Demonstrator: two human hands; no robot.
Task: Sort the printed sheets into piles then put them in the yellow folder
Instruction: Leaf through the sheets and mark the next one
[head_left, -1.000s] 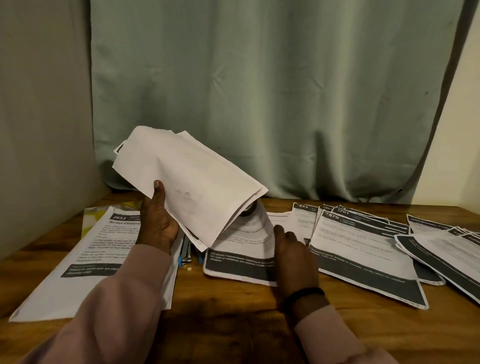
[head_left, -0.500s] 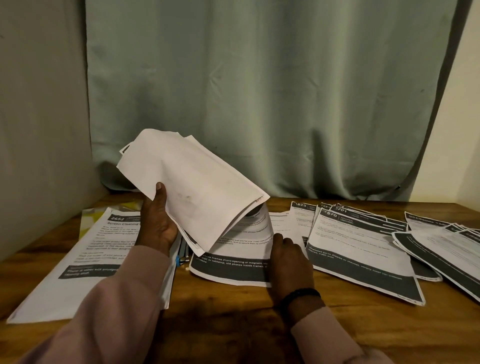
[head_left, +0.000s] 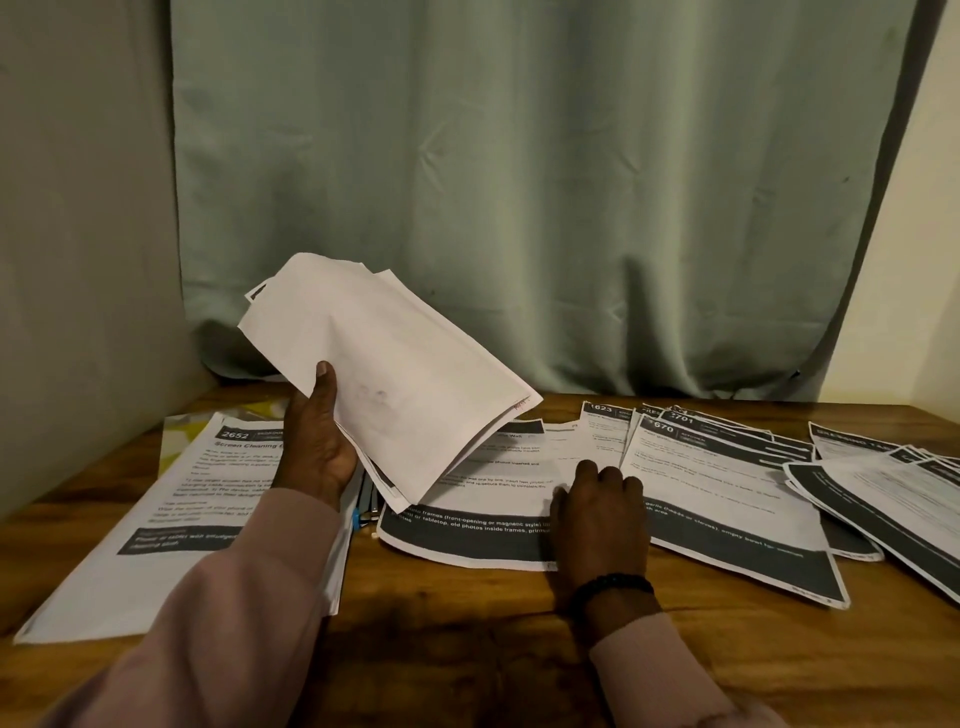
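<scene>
Several piles of printed sheets already lie face up on the wooden table (head_left: 467, 639): a left pile (head_left: 156, 525) headed 2652, a middle sheet (head_left: 483, 499) about photo frames, a fanned pile (head_left: 727, 493) topped by 670, and a far-right spread (head_left: 893, 483) running off the edge of view. Unsorted stack (head_left: 384, 379) held clear of the table, blank backs toward the camera, gripped at its lower left by the left hand (head_left: 317, 441), thumb over the top sheet, fingers curled beneath. Right hand (head_left: 597, 514) rests on the middle sheet's right edge, just beside the 670 pile; fingers bent, knuckles up, pressing down; whether they pinch the paper, cannot tell. Yellow folder (head_left: 179, 436) shows only as a patterned yellow corner under the far end of the left pile, mostly covered. Pens (head_left: 366, 499) lie between the left pile and the middle sheet. Green curtain (head_left: 519, 197) behind. Judgement: sorting is partway through, with a fair stack left to deal out; nothing is in the folder yet, and it must be uncovered before filing.
</scene>
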